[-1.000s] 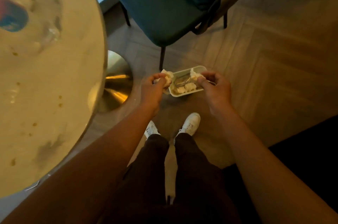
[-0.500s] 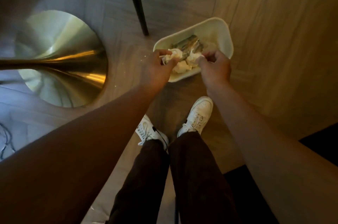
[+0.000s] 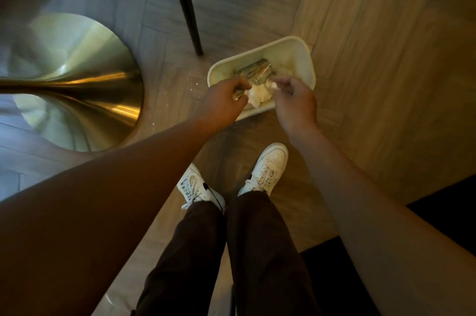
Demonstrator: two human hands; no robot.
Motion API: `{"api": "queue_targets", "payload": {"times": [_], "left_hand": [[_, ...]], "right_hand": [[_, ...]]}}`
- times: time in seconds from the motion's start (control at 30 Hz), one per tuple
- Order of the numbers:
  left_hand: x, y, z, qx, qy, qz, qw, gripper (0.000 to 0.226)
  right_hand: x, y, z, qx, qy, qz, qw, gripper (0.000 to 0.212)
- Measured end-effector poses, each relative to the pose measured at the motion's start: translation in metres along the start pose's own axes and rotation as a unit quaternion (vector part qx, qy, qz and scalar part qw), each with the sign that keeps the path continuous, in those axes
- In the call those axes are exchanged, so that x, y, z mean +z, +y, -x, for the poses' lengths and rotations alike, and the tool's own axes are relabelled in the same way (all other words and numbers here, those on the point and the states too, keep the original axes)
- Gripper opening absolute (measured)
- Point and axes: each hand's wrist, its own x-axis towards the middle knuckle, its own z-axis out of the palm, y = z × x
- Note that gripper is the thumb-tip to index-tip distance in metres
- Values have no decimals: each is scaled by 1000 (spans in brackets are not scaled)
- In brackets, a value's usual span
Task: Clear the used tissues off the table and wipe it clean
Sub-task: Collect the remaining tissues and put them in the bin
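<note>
A white bin point(image 3: 306, 58) stands on the wood floor in front of my feet. A wad of crumpled white tissues point(image 3: 257, 96) lies in its near end beside a shiny wrapper point(image 3: 255, 72). My left hand point(image 3: 222, 103) hovers over the bin's near left rim with loosely curled fingers and no tissue visible in it. My right hand point(image 3: 293, 100) hangs over the near right rim. Its fingertips pinch a small white piece of tissue just above the wad. The tabletop is out of view.
The table's brass trumpet-shaped base point(image 3: 77, 89) fills the left side. A dark chair leg point(image 3: 189, 14) stands just behind the bin. White crumbs point(image 3: 192, 87) dot the floor left of the bin. My white shoes point(image 3: 268, 168) stand close below it. A dark rug edge point(image 3: 443, 215) lies right.
I bent lower, so the tabletop and chair seat left the view. The tissues my left hand held now lie in the bin, and the right hand's bundle has shrunk to a small piece.
</note>
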Motion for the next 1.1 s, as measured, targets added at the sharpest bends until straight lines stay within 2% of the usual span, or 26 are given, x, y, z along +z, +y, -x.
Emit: {"api": "queue_targets", "payload": {"times": [0.2,0.43,0.57,0.73,0.9,1.1], "left_hand": [[-69,73,74,16,36,28,999,21],[-170,162,216,27,136,51,989,19],[-220,186,298,20,218,59,974,19],[-263,176,372,30,294,100,950,22],[-303,145,423,62,345,123,929,17],[-349,94,479,77,368,136,917,19]], "right_hand": [[-49,-81,86,-59,-8,-2,998,24],[-94,-188,237,-104,-49,5,993,16],[-100,-236,318,-145,-86,18,985,20],[-86,-266,387,-204,-139,66,967,26],[-41,-283,437,-265,-158,105,945,22],[27,-307,491,-299,-180,144,926,23]]}}
